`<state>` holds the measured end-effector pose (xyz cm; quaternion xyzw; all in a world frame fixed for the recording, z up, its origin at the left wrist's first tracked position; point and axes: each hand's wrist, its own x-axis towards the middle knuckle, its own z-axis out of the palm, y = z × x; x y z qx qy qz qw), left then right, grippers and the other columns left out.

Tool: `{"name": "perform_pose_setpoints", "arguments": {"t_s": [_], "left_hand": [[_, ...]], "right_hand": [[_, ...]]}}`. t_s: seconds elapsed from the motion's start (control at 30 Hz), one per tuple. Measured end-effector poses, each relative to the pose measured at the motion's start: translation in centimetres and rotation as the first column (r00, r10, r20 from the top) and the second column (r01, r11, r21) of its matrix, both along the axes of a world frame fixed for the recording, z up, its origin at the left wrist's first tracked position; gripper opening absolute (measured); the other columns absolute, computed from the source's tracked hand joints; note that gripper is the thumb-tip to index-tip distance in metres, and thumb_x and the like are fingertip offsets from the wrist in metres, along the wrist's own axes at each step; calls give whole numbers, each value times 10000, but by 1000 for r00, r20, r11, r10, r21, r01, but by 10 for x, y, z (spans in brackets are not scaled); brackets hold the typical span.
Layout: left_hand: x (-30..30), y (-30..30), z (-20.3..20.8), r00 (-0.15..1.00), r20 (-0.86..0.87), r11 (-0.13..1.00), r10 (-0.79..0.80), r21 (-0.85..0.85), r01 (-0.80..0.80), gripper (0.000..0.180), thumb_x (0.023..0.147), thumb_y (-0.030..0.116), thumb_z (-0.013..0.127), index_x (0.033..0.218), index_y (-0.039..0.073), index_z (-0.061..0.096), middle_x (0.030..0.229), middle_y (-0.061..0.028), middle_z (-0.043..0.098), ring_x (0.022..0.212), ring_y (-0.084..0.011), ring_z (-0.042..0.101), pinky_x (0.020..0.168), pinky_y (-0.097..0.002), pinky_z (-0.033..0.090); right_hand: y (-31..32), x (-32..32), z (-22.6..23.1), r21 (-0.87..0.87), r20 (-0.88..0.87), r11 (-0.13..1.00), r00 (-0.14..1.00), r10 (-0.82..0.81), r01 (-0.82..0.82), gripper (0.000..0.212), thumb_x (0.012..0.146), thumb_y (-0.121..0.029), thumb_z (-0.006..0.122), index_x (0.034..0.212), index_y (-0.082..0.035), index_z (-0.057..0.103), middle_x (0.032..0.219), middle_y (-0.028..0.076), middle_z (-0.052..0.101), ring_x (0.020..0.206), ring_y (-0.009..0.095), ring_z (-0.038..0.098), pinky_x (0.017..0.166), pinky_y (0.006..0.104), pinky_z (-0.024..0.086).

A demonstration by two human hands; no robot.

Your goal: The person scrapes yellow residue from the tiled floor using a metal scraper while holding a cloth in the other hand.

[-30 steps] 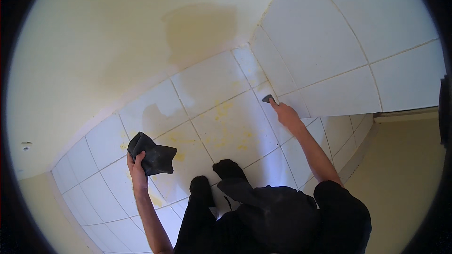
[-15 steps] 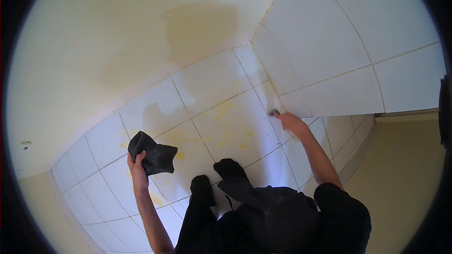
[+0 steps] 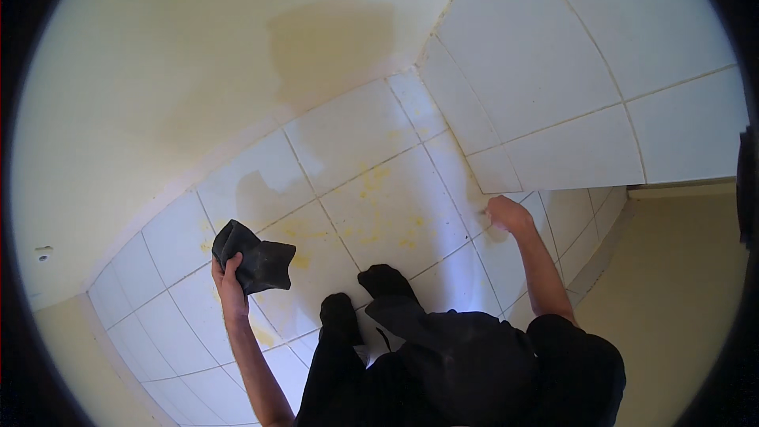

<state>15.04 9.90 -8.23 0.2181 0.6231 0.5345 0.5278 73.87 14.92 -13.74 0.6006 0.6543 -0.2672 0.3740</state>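
My left hand (image 3: 230,285) is closed round a dark, floppy pouch-like thing (image 3: 267,266) with a folded, gaping shape, held above the tiled floor at the left. What it is exactly, I cannot tell. Over to the right, low beside the corner of the tiled block, my right hand (image 3: 510,215) has its fingers curled. Whatever those fingers hold is hidden by the hand. Yellow marks or bits (image 3: 371,182) are scattered on the white floor tiles (image 3: 379,213) between the two hands.
My feet in black socks (image 3: 389,283) stand on the tiles at the lower middle. A white tiled block (image 3: 565,142) rises at the right, its lower corner close to my right hand. A cream wall (image 3: 182,55) borders the floor on the far side.
My right hand has moved a little right and nearer, away from the foot of the tiled block. The small dark thing at its fingertips no longer shows. My left hand has hardly moved.
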Motion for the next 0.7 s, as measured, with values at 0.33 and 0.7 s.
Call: {"name": "perform_pose_setpoints", "arguments": {"t_s": [0.33,0.7], "left_hand": [[3,3,-4,1000,-6,1000,4,-1,-4,447,855,123,637,1267,11,505,1144,-107,613,996,-213,623,860,-332,521],[1,-2,-7,1000,-8,1000,7,-7,-7,456,857,138,643,1273,16,501,1141,-106,610,1002,-219,623,860,-339,524]], "right_hand": [[14,-31,-40,539,-279,820,959,-44,195,591,849,13,523,1423,26,381,901,247,630,795,415,652,723,479,552],[50,-70,-14,559,-373,756,917,-140,342,460,863,-22,512,1318,36,476,843,274,665,796,444,665,726,503,548]]}}
